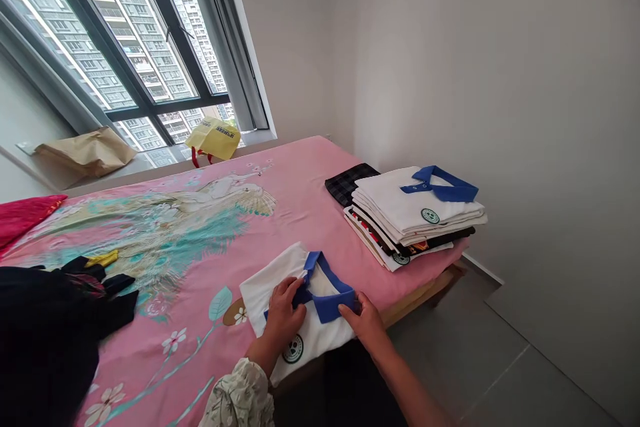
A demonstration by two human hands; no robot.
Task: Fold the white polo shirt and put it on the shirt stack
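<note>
A white polo shirt with a blue collar and a round dark badge lies folded at the near edge of the bed. My left hand rests on its placket, fingers closed on the left side of the blue collar. At the collar's right corner, my right hand pinches the blue fabric between thumb and fingers. The collar stands partly raised between both hands, its neck opening facing up.
A stack of folded shirts sits on the bed's right corner, a dark checked cloth beside it. Dark clothes lie heaped at left on the pink bedsheet. A yellow bag and brown paper bag rest by the window.
</note>
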